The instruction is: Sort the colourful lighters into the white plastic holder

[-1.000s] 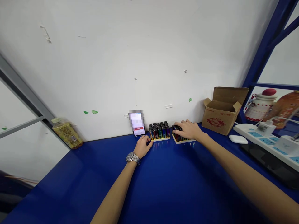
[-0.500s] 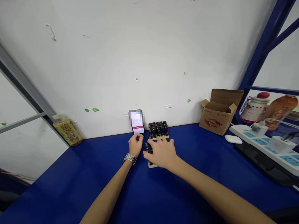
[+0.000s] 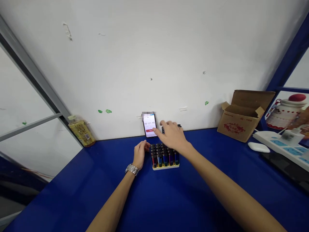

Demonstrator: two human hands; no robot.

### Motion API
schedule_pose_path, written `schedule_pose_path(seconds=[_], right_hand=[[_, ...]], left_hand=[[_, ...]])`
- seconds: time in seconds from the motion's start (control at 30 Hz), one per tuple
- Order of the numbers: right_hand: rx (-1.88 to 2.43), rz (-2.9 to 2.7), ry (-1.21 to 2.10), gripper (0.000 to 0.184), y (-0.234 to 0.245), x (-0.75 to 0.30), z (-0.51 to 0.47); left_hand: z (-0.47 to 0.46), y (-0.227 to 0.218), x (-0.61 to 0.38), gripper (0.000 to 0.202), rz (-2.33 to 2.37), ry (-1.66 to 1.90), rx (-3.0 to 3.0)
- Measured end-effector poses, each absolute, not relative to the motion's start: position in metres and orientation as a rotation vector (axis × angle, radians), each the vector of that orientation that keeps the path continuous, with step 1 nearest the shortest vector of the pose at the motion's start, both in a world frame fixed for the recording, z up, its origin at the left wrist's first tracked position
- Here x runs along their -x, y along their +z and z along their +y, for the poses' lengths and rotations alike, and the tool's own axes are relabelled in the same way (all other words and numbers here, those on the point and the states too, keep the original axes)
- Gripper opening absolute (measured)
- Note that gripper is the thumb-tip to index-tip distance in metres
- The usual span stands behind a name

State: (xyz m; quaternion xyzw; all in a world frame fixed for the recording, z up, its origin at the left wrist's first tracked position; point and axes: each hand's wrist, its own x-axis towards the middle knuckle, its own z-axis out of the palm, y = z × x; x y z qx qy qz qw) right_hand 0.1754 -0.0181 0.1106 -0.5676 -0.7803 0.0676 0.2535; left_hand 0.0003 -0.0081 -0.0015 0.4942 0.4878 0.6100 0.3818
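Note:
Lighters point(image 3: 165, 158) with shiny coloured bodies and black tops stand upright in rows in a pale tray point(image 3: 166, 167) on the blue table. My left hand point(image 3: 139, 156), with a metal watch on its wrist, rests beside the tray's left end, its fingers slightly bent and apart near the lighters. Over the back of this tray is my right hand point(image 3: 173, 137), fingers spread and curved downward, with nothing seen in its grasp. It mostly covers a second group of black-topped lighters point(image 3: 179, 126) behind. Its thumb overlaps the lower edge of a phone point(image 3: 149, 124) showing a timer.
The phone leans against the white wall point(image 3: 125, 64). At left stands a yellow-labelled bottle point(image 3: 82, 131). To the right are an open cardboard box point(image 3: 235, 124), a white case point(image 3: 258, 147), a dark flat device point(image 3: 285, 167) and a power strip point(image 3: 285, 146) with plugs.
My right hand has moved from the front tray up toward the back group, uncovering the front lighters. My left hand has shifted down against the tray's side. The view has turned slightly left.

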Motion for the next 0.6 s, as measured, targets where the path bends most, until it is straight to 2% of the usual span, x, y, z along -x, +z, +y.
schedule_pose_path(seconds=[0.1,0.33,0.5,0.6], right_hand=[[1.631,-2.093,0.034,0.061,0.107,-0.185,0.022],[1.789,-2.383,0.156,0.071,0.078,-0.195,0.066],[1.737,-2.394,0.09,0.052,0.073,-0.203,0.06],[1.751,-2.388,0.056,0.049,0.074,-0.217,0.059]], left_hand=[[-0.008,-0.001,0.0,0.039,1.259,1.532,-1.266],[-0.011,0.002,-0.001,0.039,1.259,1.496,-1.279],[-0.012,0.001,0.0,0.039,1.239,1.486,-1.294],[-0.013,0.0,0.0,0.038,1.231,1.485,-1.297]])
